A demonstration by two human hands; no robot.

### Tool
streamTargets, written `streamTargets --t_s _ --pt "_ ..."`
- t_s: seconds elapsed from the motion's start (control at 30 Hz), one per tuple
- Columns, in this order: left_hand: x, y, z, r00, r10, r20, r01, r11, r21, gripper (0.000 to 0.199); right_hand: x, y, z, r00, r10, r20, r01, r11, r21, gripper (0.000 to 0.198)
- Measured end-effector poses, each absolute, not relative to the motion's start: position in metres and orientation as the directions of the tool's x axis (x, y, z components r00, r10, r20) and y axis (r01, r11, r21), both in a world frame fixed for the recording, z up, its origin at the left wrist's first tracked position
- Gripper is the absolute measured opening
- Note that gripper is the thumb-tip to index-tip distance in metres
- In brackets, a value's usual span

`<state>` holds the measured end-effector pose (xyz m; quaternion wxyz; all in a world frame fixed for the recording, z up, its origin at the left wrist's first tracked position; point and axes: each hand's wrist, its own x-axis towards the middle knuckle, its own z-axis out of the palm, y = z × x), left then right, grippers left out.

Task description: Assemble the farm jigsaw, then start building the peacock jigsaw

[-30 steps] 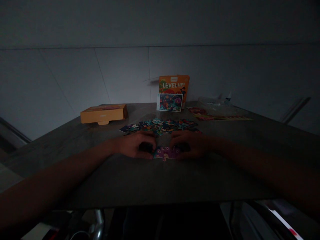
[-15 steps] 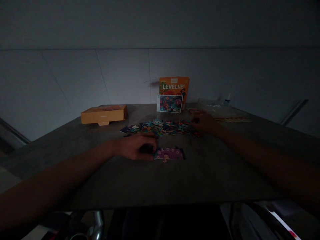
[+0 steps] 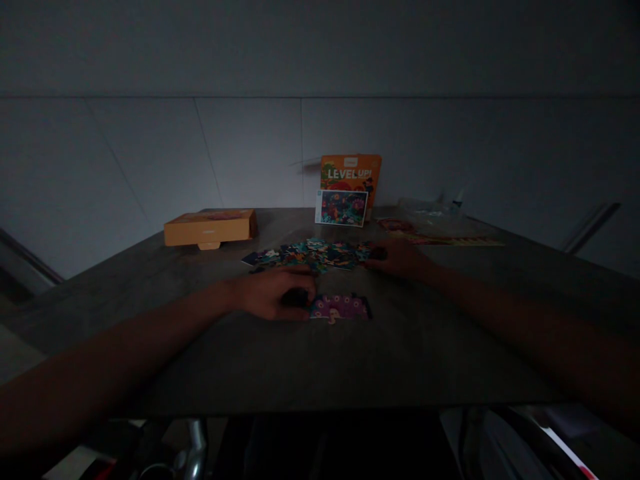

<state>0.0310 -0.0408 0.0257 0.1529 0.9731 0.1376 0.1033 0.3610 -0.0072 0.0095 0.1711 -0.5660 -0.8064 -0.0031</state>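
Observation:
My left hand [image 3: 273, 293] rests on the table, its fingers and thumb curled against the left edge of a small joined section of jigsaw puzzle [image 3: 343, 308]. That section is purple with pale rings, and a lighter piece juts from its lower edge. Beyond it lies a loose heap of jigsaw pieces [image 3: 315, 253], mostly dark blue, teal and orange. At the heap's right end is my right hand [image 3: 400, 259], thumb and fingers bent together among the pieces. Whatever its fingertips pinch is hidden in the dim light.
An orange box [image 3: 210, 230] lies at the back left. Against the wall, an orange "LEVEL UP!" box [image 3: 353, 172] stands behind a white-bordered picture card [image 3: 343, 208]. Clear plastic wrapping [image 3: 430, 208] and a flat printed sheet [image 3: 450, 240] occupy the back right of the grey table [image 3: 320, 373].
My right hand has shifted left and slightly toward me, onto the right end of the heap. My left hand stays by the joined section. The view has drifted slightly.

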Motion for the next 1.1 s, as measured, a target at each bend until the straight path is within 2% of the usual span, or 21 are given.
streamTargets --t_s 0.23,0.33,0.4,0.53,0.63,0.7,0.8,0.9,1.0,1.1 --pt "0.031 -0.042 0.026 0.943 0.296 0.155 0.239 -0.921 0.308 0.018 0.363 -0.005 0.008 -0.261 0.844 0.468 0.899 0.389 -0.201 0.023" --pt "0.030 -0.041 0.024 0.941 0.310 0.139 0.261 -0.922 0.287 0.022 0.361 -0.009 0.010 -0.310 0.758 0.574 0.851 0.491 -0.189 0.019" --pt "0.030 -0.040 0.023 0.940 0.310 0.139 0.270 -0.931 0.247 0.033 0.357 -0.014 0.012 -0.396 0.659 0.639 0.781 0.608 -0.143 0.020" --pt "0.031 -0.039 0.019 0.941 0.290 0.173 0.271 -0.954 0.126 0.068 0.343 -0.029 0.014 -0.563 0.461 0.686 0.591 0.805 -0.056 0.021" --pt "0.032 -0.039 0.016 0.937 0.295 0.188 0.282 -0.955 0.092 0.078 0.333 -0.039 0.013 -0.634 0.356 0.687 0.465 0.885 -0.029 0.023" --pt "0.032 -0.038 0.014 0.932 0.302 0.198 0.291 -0.953 0.083 0.081 0.329 -0.042 0.011 -0.661 0.326 0.676 0.416 0.909 -0.031 0.023" --pt "0.032 -0.036 0.012 0.923 0.312 0.227 0.309 -0.950 0.050 0.079 0.328 -0.043 0.007 -0.687 0.352 0.636 0.405 0.912 -0.068 0.024" --pt "0.032 -0.033 0.010 0.885 0.384 0.262 0.393 -0.919 0.017 0.076 0.332 -0.039 0.004 -0.690 0.434 0.579 0.466 0.879 -0.103 0.036" --pt "0.031 -0.028 0.009 0.770 0.560 0.304 0.584 -0.812 0.017 0.077 0.336 -0.031 0.001 -0.630 0.532 0.566 0.576 0.809 -0.119 0.050" --pt "0.029 -0.020 0.008 0.569 0.751 0.335 0.784 -0.619 0.056 0.081 0.341 -0.020 -0.005 -0.584 0.602 0.544 0.659 0.743 -0.116 0.052"
